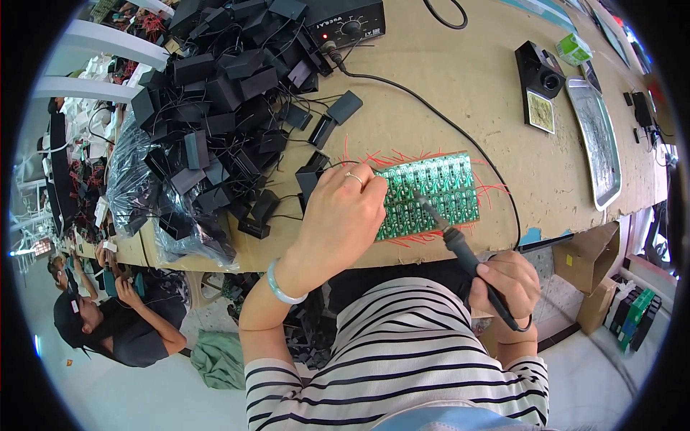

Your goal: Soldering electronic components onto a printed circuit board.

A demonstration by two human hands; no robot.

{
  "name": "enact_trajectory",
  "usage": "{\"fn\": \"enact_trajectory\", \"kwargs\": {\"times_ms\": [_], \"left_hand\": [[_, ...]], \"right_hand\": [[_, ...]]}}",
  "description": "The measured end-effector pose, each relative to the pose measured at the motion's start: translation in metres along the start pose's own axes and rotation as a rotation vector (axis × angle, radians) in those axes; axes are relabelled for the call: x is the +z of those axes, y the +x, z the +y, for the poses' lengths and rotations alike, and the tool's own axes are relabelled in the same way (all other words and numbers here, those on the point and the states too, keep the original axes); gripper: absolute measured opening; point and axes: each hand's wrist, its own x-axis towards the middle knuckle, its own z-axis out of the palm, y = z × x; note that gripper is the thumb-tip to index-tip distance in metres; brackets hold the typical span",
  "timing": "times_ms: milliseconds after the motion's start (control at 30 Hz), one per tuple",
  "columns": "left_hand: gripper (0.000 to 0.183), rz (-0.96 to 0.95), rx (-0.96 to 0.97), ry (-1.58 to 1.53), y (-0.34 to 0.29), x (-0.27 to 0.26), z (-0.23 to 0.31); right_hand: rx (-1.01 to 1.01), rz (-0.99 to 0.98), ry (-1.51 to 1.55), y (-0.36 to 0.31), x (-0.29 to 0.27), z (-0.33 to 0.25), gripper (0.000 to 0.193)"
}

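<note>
A green circuit board panel (453,188) lies near the table's front edge, with thin red wires sticking out along its long sides. My left hand (346,197) is at the board's left end, fingers closed in a pinch; what lies between the fingertips is hidden. In my right hand (509,282) is a soldering iron (466,251), gripped by its dark handle. The iron's tip points at the middle of the board; whether it touches cannot be told. Left of the board are small black plastic cases (309,176) with thin black wires.
A large heap of black cases (230,93) fills the table's left side. Behind stands a soldering station (348,21) with its cable (438,115) crossing the table. A soldering iron stand (540,72) and a metal tray (596,144) are at right. Another person (136,323) works at far left.
</note>
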Motion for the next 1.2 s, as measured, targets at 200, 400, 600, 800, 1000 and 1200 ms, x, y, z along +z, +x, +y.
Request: {"fn": "enact_trajectory", "kwargs": {"times_ms": [200, 400, 600, 800, 1000, 1200], "left_hand": [[0.011, -0.021, 0.016, 0.047, 0.004, -0.004, 0.005], [0.019, 0.053, 0.028, 0.058, -0.005, -0.008, 0.008], [0.03, 0.377, -0.187, 0.064, -0.021, -0.04, -0.016], [0.051, 0.062, -0.2, 0.263, -0.037, -0.047, -0.055], [0.032, 0.358, -0.455, 0.175, -0.02, -0.033, -0.07], [0.012, 0.433, -0.275, 0.259, 0.014, -0.031, -0.077]], "right_hand": [[0.061, 0.127, -0.045, -0.005, -0.006, 0.0, 0.021], [0.058, 0.139, -0.035, -0.008, -0.006, 0.001, 0.021], [0.088, 0.18, -0.082, -0.013, -0.011, 0.003, 0.019], [0.031, 0.261, -0.028, -0.011, -0.003, 0.007, 0.009], [0.008, 0.261, -0.007, -0.006, -0.001, 0.004, 0.007], [0.03, 0.269, -0.002, -0.002, -0.004, -0.002, 0.007]]}}
